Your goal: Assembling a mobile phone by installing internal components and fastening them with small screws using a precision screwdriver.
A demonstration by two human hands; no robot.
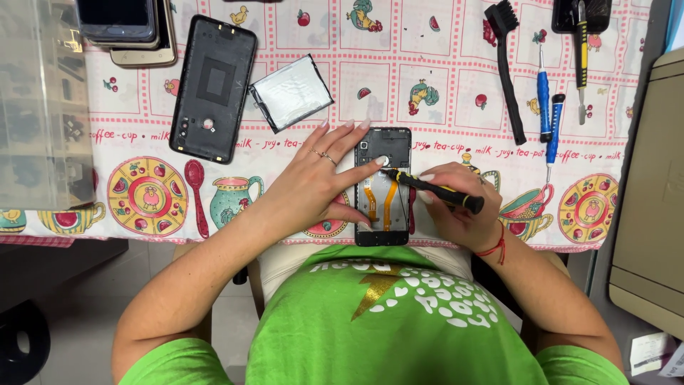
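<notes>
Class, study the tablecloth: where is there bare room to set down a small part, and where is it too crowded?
Free: the stretch between the battery and the black brush, above the opened phone; also the near-left patch below the back cover. Crowded: the screwdrivers at far right, the stacked phones at far left, and around the left hand and right hand.

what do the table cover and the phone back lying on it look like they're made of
Table cover: probably wipeable vinyl or oilcloth, judging by its smooth, faintly glossy printed surface. Phone back: looks like black moulded plastic, matte inside, with a cut-out hole; can't be sure.
</notes>
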